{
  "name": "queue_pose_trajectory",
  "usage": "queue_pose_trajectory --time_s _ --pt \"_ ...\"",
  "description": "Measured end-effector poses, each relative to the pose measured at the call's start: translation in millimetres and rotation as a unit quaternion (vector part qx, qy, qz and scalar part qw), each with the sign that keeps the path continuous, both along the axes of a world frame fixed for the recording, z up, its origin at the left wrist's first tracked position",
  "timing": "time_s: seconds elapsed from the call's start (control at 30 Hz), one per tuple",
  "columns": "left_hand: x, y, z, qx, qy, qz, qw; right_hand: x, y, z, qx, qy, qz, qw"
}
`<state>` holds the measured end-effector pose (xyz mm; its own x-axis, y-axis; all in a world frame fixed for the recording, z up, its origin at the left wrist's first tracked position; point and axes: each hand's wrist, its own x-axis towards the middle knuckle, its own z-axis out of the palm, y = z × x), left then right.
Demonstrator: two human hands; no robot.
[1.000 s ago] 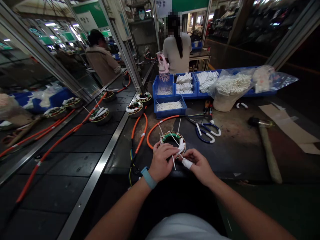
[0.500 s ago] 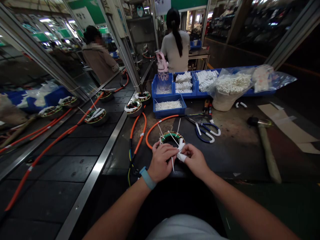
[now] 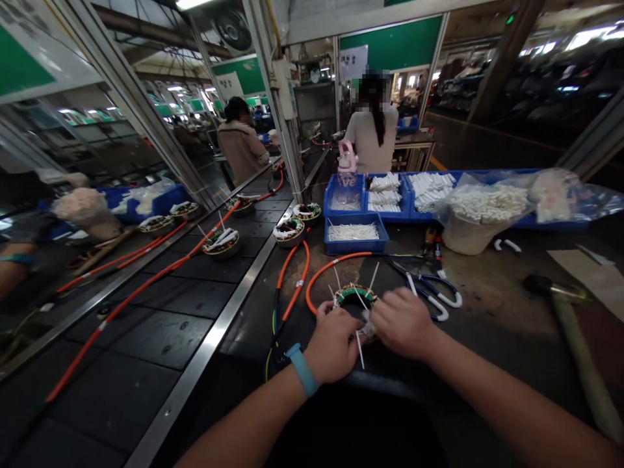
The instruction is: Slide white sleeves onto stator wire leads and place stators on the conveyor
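Head view showed two bare hands at work on a round ring (image 3: pixel 349 297) wound with green and other colors, and I stood looking on. The ring lay on the dark table (image 3: pixel 487 286), close to the person's body. The left hand (image 3: pixel 334 342) gripped the near left side of the ring with bent fingers, and a blue band (image 3: pixel 302 370) sat on that wrist. The right hand (image 3: pixel 404 322) was curled closed at the near right side, by a white blur, and I could not tell what it pinched. Thin white strips (image 3: pixel 374 276) poked up from the ring, and one more strip (image 3: pixel 361 354) hung down by the left hand. Behind the ring curved an orange cable (image 3: pixel 309 289), and past it sat a small blue tray (image 3: pixel 355 246) full of white sticks. To the right lay a tool with blue handles (image 3: pixel 442 279), then a hammer (image 3: pixel 580 351). More rings (image 3: pixel 221 243) sat off to the left. Farther back, one person in a pale shirt (image 3: pixel 373 146) had their back to us.
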<state>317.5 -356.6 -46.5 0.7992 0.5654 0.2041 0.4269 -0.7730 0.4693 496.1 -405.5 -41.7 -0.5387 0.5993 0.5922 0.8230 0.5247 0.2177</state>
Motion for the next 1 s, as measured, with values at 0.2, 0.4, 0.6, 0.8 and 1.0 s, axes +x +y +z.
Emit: queue_pose_trajectory --time_s 0.2,0.4,0.6,0.8,1.0 --pt "-0.8 2.2 -1.4 0.017 0.009 -0.007 1.0 9.6 6.2 5.1 -0.223 0.138 0.004 0.965" --pt "-0.3 1.8 -2.7 0.03 0.014 0.0 0.999 -0.7 8.4 -1.7 -0.302 0.079 -0.055 0.948" --pt "-0.1 2.3 -1.8 0.049 0.021 -0.001 0.999 -0.7 -2.7 -10.8 -0.152 -0.019 0.004 0.988" --pt "-0.2 3.8 -8.6 0.059 -0.008 -0.011 0.998 -9.0 -2.8 -15.8 -0.097 0.044 -0.059 0.993" --pt "0.2 9.4 -11.4 0.061 -0.024 -0.033 0.997 -16.2 30.3 -12.0 -0.25 0.031 -0.141 0.957"
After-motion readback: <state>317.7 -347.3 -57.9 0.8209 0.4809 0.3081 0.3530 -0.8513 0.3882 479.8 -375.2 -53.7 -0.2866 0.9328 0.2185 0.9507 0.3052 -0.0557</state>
